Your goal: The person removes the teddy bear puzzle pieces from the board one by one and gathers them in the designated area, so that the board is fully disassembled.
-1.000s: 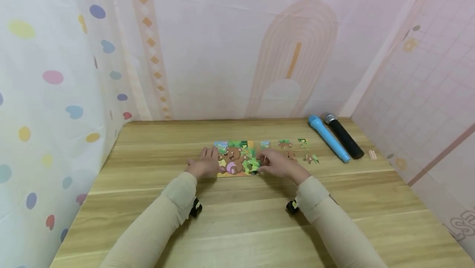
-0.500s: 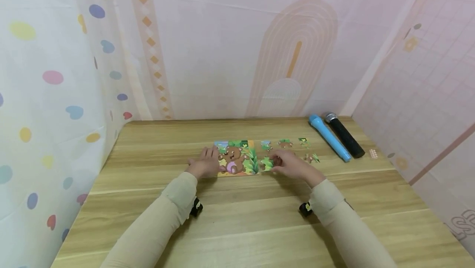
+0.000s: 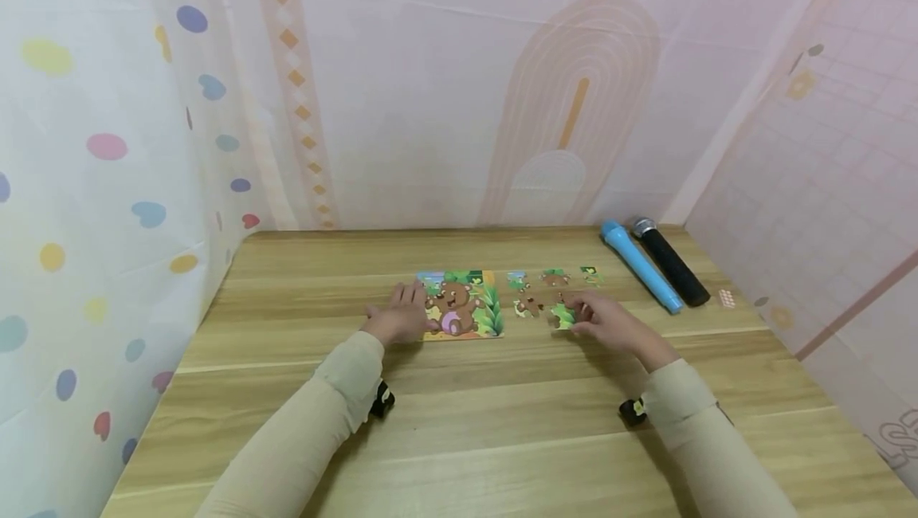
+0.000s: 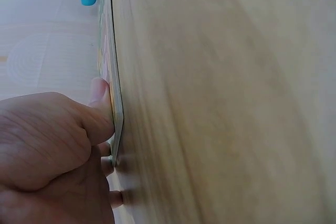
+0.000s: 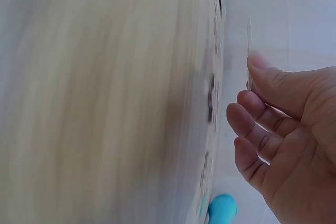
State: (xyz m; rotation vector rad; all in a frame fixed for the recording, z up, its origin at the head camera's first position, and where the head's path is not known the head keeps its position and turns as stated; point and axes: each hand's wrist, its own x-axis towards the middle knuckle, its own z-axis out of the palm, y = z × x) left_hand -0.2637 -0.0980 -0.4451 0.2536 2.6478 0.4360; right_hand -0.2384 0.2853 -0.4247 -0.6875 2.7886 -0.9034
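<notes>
A bear picture puzzle board (image 3: 469,315) lies flat on the table. My left hand (image 3: 398,316) rests at its left edge with the fingers extended; in the left wrist view the thumb (image 4: 98,90) touches the board's edge (image 4: 118,106). To the right of the board, my right hand (image 3: 613,323) pinches a green puzzle piece (image 3: 562,316) between thumb and forefinger. The right wrist view shows this piece (image 5: 250,38) edge-on, raised off the table. Several loose pieces lie around it, among them a brown one (image 3: 529,308) and a brown-green one (image 3: 555,277).
A blue microphone (image 3: 641,267) and a black microphone (image 3: 672,261) lie side by side at the back right. Next to them is a small dotted sheet (image 3: 727,298). Printed curtains (image 3: 402,103) stand behind the wooden table (image 3: 459,438).
My right hand has moved right, away from the board, carrying the green piece with it. The board's lower right part and a brown piece are uncovered. The left hand has stayed in place.
</notes>
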